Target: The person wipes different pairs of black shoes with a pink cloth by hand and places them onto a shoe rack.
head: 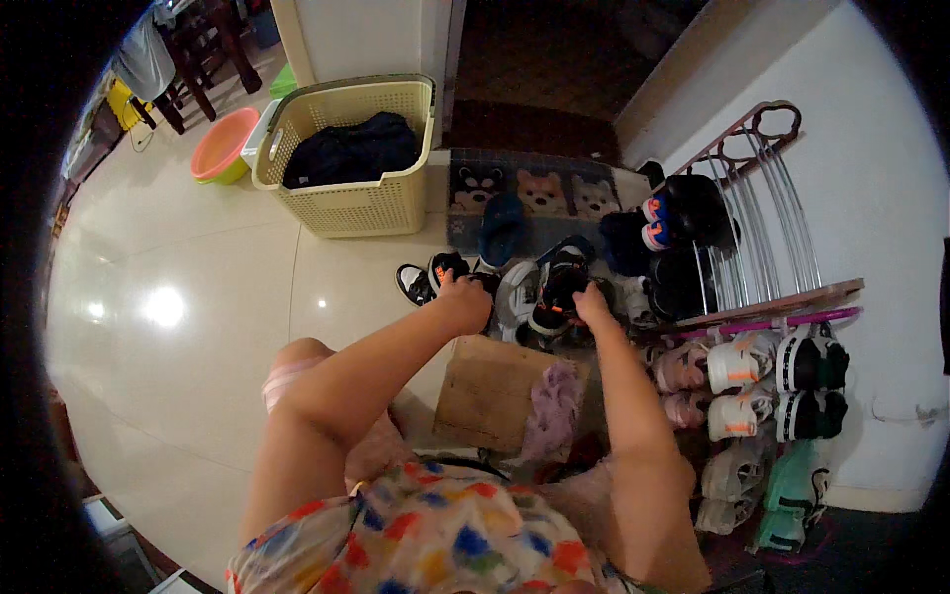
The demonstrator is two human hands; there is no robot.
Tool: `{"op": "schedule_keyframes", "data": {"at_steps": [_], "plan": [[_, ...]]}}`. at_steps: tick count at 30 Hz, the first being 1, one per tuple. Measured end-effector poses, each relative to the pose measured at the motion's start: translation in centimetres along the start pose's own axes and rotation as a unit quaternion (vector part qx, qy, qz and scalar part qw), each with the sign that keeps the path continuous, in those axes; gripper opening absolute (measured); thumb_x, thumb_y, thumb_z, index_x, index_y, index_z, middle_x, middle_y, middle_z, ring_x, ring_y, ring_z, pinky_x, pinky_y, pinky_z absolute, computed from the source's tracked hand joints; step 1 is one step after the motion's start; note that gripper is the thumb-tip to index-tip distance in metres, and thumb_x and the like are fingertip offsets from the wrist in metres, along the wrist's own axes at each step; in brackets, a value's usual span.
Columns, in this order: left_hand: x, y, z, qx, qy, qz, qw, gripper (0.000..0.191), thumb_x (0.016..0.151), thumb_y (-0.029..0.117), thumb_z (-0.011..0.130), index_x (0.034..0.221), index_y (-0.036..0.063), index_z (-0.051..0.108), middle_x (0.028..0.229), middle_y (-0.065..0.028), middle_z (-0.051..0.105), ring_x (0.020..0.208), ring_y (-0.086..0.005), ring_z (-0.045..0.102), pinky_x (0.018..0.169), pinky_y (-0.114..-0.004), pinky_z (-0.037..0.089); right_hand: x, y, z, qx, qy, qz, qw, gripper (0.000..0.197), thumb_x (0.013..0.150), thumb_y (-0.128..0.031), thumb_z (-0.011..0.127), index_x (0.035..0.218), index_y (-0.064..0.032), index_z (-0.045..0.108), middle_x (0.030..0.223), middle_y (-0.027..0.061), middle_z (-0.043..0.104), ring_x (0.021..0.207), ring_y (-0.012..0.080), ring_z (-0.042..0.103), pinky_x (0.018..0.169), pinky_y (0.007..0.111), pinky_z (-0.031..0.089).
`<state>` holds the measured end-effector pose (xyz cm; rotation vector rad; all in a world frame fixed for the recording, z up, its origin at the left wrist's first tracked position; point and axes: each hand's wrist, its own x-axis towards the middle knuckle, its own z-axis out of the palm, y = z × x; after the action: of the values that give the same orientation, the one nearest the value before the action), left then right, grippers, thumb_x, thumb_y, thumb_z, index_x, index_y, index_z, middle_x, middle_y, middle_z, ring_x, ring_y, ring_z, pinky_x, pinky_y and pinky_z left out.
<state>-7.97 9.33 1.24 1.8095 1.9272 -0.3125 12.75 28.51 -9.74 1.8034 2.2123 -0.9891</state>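
Observation:
My left hand point(466, 303) is on a black shoe with orange marks point(447, 264), its fingers at the shoe's upper. To the left of that shoe lies a black-and-white sneaker point(413, 284). My right hand point(591, 303) grips another black shoe with orange details point(565, 286) by its side. Between the two hands are grey-white shoes point(518, 297), partly covered by their neighbours. Closer to my body lies a flat piece of brown cardboard point(475, 397), with a crumpled mauve cloth point(555, 405) on its right part.
A cream laundry basket point(356, 204) holding dark clothes stands ahead left, near a blue slipper point(502, 226) on a dog-print mat point(540, 194). At right, a metal shoe rack point(772, 215) leans near the wall; several sneakers point(738, 367) hang in rows below it.

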Motion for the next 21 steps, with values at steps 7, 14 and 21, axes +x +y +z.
{"op": "schedule_keyframes", "data": {"at_steps": [7,14,21], "plan": [[0.1,-1.3,1.3,0.046,-0.071,0.020,0.996,0.030,0.079,0.016,0.048,0.105,0.0053,0.060,0.110,-0.0147,0.056,0.108,-0.0307,0.052,0.099,-0.058,0.025,2.1,1.4,4.9,0.010,-0.035,-0.010,0.999,0.059,0.086,-0.029,0.053,0.129,0.0061,0.033,0.122,0.0285,0.046,0.113,0.0389,0.046,0.093,0.042,0.039],[0.7,-2.3,2.2,0.002,-0.136,-0.014,0.991,0.035,0.082,0.016,0.049,0.116,0.0095,0.056,0.128,-0.0117,0.047,0.120,-0.0276,0.044,0.104,-0.053,0.021,0.7,0.6,2.9,-0.133,0.035,-0.033,0.990,0.044,0.085,-0.028,0.055,0.119,-0.0014,0.045,0.113,0.0226,0.053,0.103,0.0389,0.051,0.087,0.044,0.044],[1.1,-3.0,2.9,0.018,-0.146,-0.024,0.989,0.034,0.083,0.017,0.049,0.115,0.0087,0.057,0.124,-0.0110,0.052,0.117,-0.0274,0.047,0.102,-0.055,0.021,-2.0,-6.2,5.1,0.050,0.077,-0.318,0.944,0.017,0.080,-0.016,0.056,0.088,-0.0013,0.057,0.084,0.0134,0.059,0.078,0.0305,0.056,0.067,0.039,0.045]]}}
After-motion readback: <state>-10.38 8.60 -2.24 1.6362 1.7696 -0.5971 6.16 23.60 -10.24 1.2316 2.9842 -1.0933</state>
